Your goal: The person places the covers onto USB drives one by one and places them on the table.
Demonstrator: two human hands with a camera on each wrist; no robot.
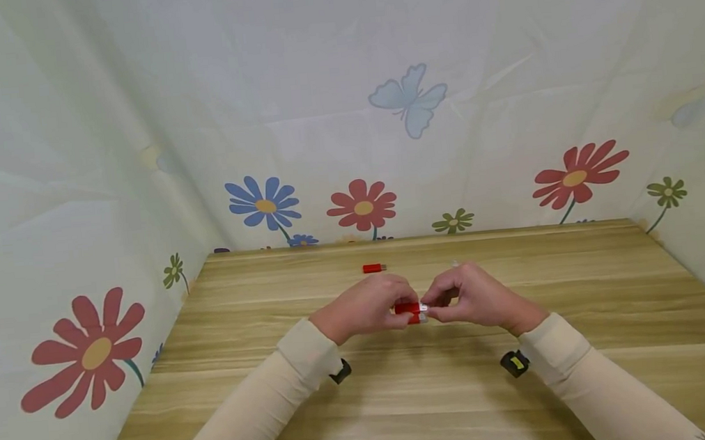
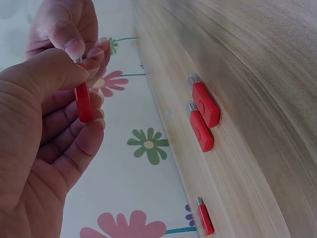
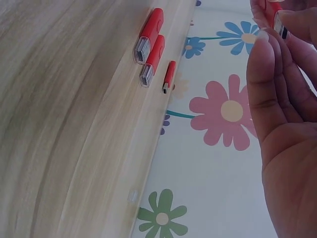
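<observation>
My left hand point(image 1: 366, 307) grips a red USB flash drive point(image 2: 83, 105) by its body, between thumb and fingers. From the other side, the thumb and fingertips of my right hand point(image 1: 475, 300) pinch the drive's metal end. That end is mostly hidden by the fingertips, so whether a cap sits on it cannot be told. Below the hands, two red USB drives with clear caps, one nearer point(image 2: 205, 106) and one beside it point(image 2: 201, 131), lie side by side on the table. Farther back lies another red drive point(image 1: 372, 268), its metal plug bare.
A small clear piece point(image 3: 132, 196), perhaps a cap, lies near the back edge of the wood-grain table point(image 1: 407, 411). A white curtain point(image 1: 290, 79) printed with flowers hangs behind the table and at both sides.
</observation>
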